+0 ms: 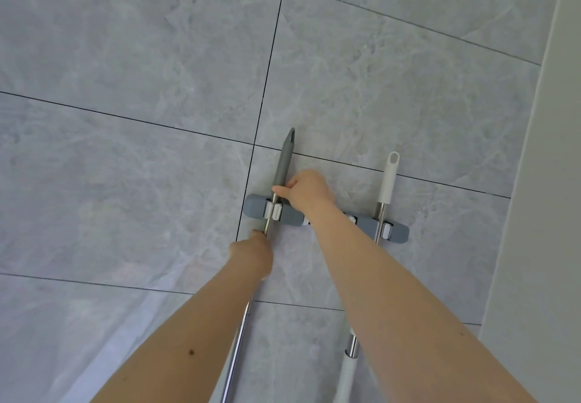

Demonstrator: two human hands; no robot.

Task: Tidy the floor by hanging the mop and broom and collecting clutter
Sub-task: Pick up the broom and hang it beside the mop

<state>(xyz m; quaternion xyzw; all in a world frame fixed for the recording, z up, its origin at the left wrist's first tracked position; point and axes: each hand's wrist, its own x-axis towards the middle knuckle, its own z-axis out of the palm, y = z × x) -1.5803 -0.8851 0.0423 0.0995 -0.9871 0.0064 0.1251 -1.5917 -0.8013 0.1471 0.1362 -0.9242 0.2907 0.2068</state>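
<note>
A grey rack [256, 209] with white clips is fixed to the tiled wall. A metal pole with a grey handle end [284, 158] sits in the rack's left clip. My right hand [303, 192] grips this pole just above the clip. My left hand [251, 253] holds the same pole below the rack. A second pole with a white handle end [389, 179] hangs in the right clip, untouched. The heads of both tools are out of view.
The wall is large grey marble-look tiles [125, 56] with dark joints. A pale wall edge or door frame [540, 182] runs down the right side. The rack's middle clip [352, 219] is partly hidden by my right forearm.
</note>
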